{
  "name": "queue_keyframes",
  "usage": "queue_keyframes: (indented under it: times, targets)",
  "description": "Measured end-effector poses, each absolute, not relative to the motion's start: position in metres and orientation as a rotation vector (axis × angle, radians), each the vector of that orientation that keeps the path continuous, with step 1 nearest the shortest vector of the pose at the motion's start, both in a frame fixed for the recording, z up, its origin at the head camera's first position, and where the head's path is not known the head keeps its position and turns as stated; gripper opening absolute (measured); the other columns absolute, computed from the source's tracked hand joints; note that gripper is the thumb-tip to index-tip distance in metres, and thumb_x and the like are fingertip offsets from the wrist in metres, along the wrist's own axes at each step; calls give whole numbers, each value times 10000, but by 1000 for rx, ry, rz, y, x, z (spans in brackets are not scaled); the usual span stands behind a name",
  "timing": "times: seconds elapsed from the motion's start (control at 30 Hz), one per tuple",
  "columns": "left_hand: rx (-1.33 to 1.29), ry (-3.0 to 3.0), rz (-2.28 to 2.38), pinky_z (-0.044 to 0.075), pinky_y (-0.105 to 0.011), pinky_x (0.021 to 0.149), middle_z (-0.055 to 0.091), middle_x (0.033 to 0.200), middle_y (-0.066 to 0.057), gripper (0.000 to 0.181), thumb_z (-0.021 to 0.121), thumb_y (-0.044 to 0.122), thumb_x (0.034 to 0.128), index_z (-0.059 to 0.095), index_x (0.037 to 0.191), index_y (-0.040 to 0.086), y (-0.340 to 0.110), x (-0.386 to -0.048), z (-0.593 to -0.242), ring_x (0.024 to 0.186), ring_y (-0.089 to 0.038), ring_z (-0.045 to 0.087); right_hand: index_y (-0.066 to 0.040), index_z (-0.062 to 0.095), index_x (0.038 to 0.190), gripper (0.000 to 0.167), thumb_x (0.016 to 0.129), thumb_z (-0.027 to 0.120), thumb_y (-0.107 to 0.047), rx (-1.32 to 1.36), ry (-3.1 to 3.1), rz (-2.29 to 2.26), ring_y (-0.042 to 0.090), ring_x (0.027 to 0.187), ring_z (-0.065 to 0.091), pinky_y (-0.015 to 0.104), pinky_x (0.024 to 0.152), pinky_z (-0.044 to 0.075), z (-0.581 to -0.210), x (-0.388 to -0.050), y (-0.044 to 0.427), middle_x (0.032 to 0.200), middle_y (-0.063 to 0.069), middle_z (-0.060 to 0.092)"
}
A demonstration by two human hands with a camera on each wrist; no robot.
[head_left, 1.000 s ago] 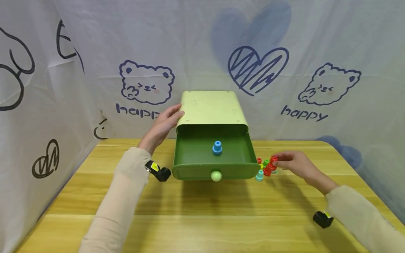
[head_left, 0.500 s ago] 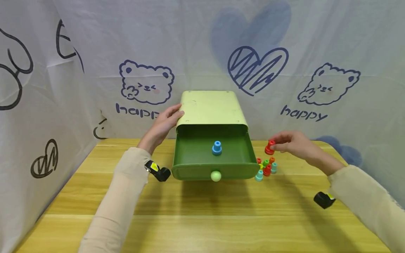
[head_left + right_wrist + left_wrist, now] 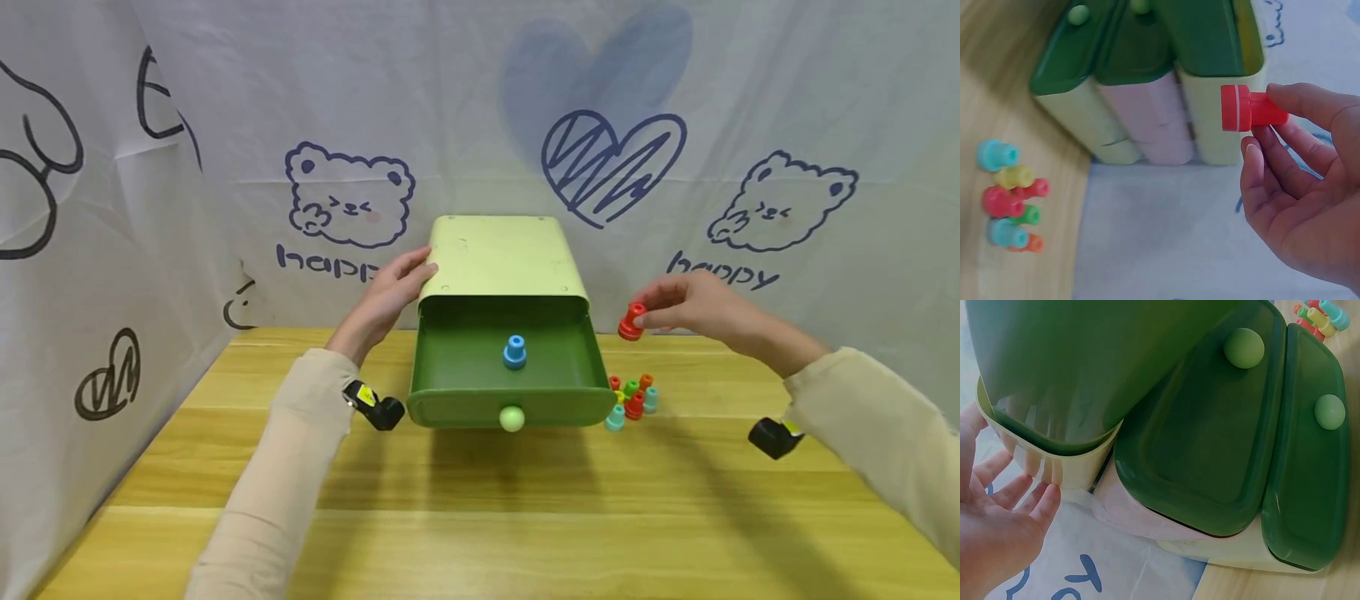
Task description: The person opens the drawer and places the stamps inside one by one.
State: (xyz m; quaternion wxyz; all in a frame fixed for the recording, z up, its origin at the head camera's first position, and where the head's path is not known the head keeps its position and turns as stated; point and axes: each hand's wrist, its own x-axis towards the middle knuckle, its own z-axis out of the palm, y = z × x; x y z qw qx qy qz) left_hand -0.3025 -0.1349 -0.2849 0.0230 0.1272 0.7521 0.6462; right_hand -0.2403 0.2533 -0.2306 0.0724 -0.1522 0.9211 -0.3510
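Observation:
My right hand (image 3: pixel 701 312) pinches a red stepped plastic peg (image 3: pixel 632 322) between thumb and fingers, in the air to the right of a drawer cabinet (image 3: pixel 502 254). The right wrist view shows the red peg (image 3: pixel 1247 109) lying sideways, its wide base away from the palm. My left hand (image 3: pixel 386 300) rests against the cabinet's upper left side, and its fingers (image 3: pixel 1041 500) touch the pale yellow wall. The cabinet's green top drawer (image 3: pixel 457 354) is pulled out. Inside it stands a blue peg (image 3: pixel 514 353).
Several coloured pegs, among them a turquoise peg (image 3: pixel 615 418), stand on the wooden table (image 3: pixel 525 525) right of the drawer. Below the top drawer are a middle drawer (image 3: pixel 1210 437) and a bottom drawer (image 3: pixel 1310 475), both closed. A printed cloth (image 3: pixel 480 108) hangs behind.
My right hand has lifted the red peg off the group on the table, raising it up and slightly left. My left hand has stayed at the cabinet's side.

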Motion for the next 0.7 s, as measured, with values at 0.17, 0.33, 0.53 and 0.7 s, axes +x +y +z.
queue_keyframes:
  times: [0.17, 0.33, 0.53, 0.7]
  targets:
    - [405, 2318, 1997, 304, -363, 1115, 294, 1543, -108, 583, 501, 281, 1015, 289, 1519, 80, -132, -302, -286, 1387, -229, 301, 11, 639, 1146, 297, 910, 673, -166, -497, 2764, -1008, 241, 945, 583, 349, 827, 508, -216, -241, 240, 1046, 83, 667]
    - [404, 2331, 2000, 308, -363, 1113, 301, 1541, -105, 583, 502, 291, 1012, 299, 1516, 81, -132, -302, -285, 1380, -229, 315, -3, 647, 1137, 278, 903, 675, -151, -530, 2718, -1016, 245, 949, 588, 383, 853, 497, -206, -240, 226, 1034, 79, 678]
    - [414, 2326, 2002, 310, -360, 1112, 296, 1544, -101, 586, 503, 292, 1012, 296, 1516, 79, -133, -302, -284, 1383, -226, 310, -3, 658, 1138, 302, 883, 705, -160, -578, 2658, -1007, 227, 953, 611, 427, 891, 500, -201, -238, 211, 1013, 64, 696]
    - [398, 2339, 2006, 307, -362, 1114, 296, 1545, -100, 584, 509, 290, 1010, 304, 1514, 80, -135, -302, -285, 1388, -225, 303, -10, 681, 1077, 251, 860, 725, -128, -636, 2635, -978, 218, 932, 622, 416, 894, 512, -201, -240, 197, 987, 60, 699]
